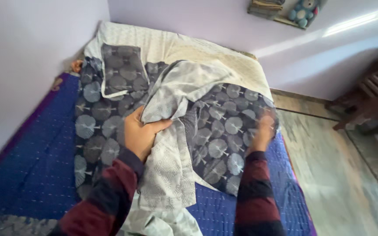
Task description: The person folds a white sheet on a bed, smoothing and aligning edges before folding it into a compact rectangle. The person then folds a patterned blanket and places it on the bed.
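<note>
Fingers of the left hand (143, 133) pinch the grey patterned bedsheet (171, 144); the blurred right hand (263, 131), grip unclear, could let its edge slip off the blue mattress (31, 170).

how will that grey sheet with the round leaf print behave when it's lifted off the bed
Probably floppy: the grey patterned cotton sheet bunches into soft folds where the left hand grips it. Likely light, since it drapes thinly over the blue quilted mattress cover. It should sag between both hands, the right hand included.

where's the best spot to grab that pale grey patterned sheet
Probably the bunched fold of the pale grey sheet, where the left hand grips it, coming from the left: the cloth gathers into a thick ridge there, while its lower end hangs loose and flat.
</note>
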